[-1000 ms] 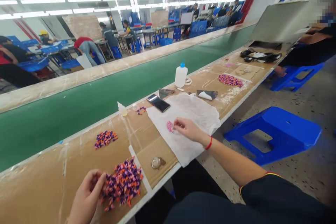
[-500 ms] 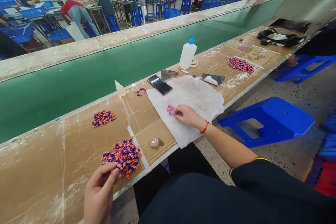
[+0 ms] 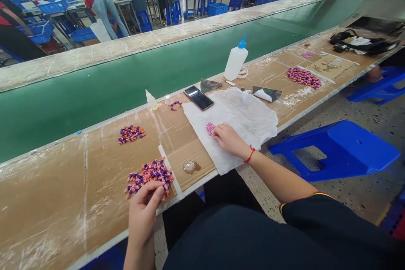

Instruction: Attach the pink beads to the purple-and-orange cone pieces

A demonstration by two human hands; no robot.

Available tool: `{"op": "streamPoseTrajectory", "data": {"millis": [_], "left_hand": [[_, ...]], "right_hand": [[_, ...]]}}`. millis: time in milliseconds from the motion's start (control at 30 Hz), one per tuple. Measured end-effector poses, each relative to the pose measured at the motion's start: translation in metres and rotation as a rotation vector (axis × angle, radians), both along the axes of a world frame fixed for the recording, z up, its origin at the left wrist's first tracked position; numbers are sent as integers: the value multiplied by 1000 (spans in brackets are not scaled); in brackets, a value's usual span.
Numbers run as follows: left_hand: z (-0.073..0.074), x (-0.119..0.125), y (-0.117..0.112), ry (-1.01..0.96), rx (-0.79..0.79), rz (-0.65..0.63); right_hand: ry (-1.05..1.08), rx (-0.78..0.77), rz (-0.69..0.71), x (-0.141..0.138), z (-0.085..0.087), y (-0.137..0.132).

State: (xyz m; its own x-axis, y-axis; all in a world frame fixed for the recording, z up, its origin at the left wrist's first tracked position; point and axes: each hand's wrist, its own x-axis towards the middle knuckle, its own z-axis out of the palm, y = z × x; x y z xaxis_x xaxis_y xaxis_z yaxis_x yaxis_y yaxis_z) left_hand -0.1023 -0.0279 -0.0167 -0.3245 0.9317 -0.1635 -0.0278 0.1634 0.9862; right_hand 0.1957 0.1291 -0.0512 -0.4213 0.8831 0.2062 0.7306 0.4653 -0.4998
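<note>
My left hand point(image 3: 144, 213) rests at the near edge of a heap of small purple and orange pieces point(image 3: 148, 175) on the brown bench, with thumb and fingers pinched at a piece in the heap. My right hand point(image 3: 228, 139) lies on a white cloth point(image 3: 240, 118), fingers curled, fingertips touching a small cluster of pink pieces point(image 3: 210, 128). A red string circles my right wrist.
A second, smaller purple-orange heap point(image 3: 130, 133), a small dropper bottle point(image 3: 151, 100), a phone point(image 3: 198, 97), a white glue bottle point(image 3: 236, 60) and a round clear cap point(image 3: 189, 166) sit on the bench point(image 3: 57, 190). A green conveyor belt point(image 3: 95, 88) runs behind. A blue stool point(image 3: 344, 147) stands right. Other people work beyond.
The view has tilted down and shifted. My left hand has moved from the left side of the heap to its near edge. My right hand stays by the pink pieces.
</note>
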Motion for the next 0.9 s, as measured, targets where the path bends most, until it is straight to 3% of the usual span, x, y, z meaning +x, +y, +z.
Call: {"op": "streamPoseTrajectory", "data": {"millis": [100,233,367,600,900], "left_hand": [[17,21,12,140,41,-175],[40,53,36,247,150,-380],[47,69,47,231,158,-474],[47,71,43,215,155,-515],[45,76,44,139,136,-463]], "right_hand": [[59,34,121,-6,19,-18],[179,119,349,-20,57,-47],[193,242,472,-33,85,-64],[88,348,500,-40,89,-70],[214,245,469,-40,95,-75]]}}
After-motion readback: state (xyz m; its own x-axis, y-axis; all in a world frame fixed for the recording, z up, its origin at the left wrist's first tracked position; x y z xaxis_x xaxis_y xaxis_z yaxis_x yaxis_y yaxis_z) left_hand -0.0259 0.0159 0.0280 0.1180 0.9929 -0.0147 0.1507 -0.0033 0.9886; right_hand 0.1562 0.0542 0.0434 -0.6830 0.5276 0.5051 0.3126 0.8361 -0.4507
